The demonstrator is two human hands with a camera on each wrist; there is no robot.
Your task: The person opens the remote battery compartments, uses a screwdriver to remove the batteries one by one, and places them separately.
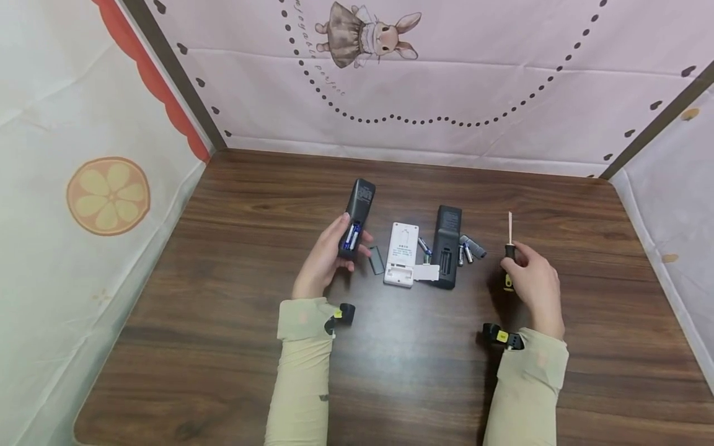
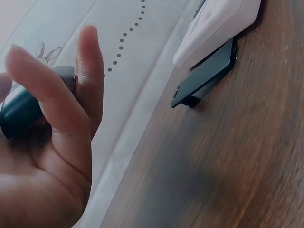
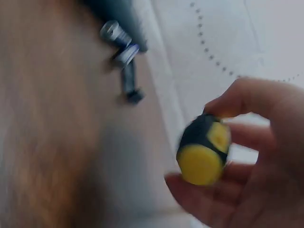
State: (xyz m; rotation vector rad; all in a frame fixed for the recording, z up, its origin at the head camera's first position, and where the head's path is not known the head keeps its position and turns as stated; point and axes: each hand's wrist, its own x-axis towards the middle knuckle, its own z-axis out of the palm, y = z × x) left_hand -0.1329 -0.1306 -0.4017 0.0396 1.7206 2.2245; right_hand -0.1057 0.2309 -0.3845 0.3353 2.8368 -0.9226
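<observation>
My left hand [image 1: 323, 257] holds a black remote control [image 1: 362, 201], its back turned up and two batteries [image 1: 351, 236] showing in the open compartment. Between thumb and fingers, my right hand [image 1: 537, 279] pinches a screwdriver [image 1: 509, 251] with a black and yellow handle; its blade points away from me. The handle's round yellow end [image 3: 200, 165] faces the right wrist camera. A dark battery cover [image 1: 376, 260] lies beside the left hand. Next to it a white remote [image 1: 403, 244] lies face down with its compartment bare, its white cover [image 1: 426, 272] at its side.
A second black remote [image 1: 448, 232] lies face down with a bare compartment. Loose batteries [image 1: 467, 253] and another dark cover [image 1: 474, 246] lie to its right, and more batteries [image 1: 424, 246] to its left. A printed cloth [image 1: 390, 93] hangs behind the wooden table [image 1: 223, 347].
</observation>
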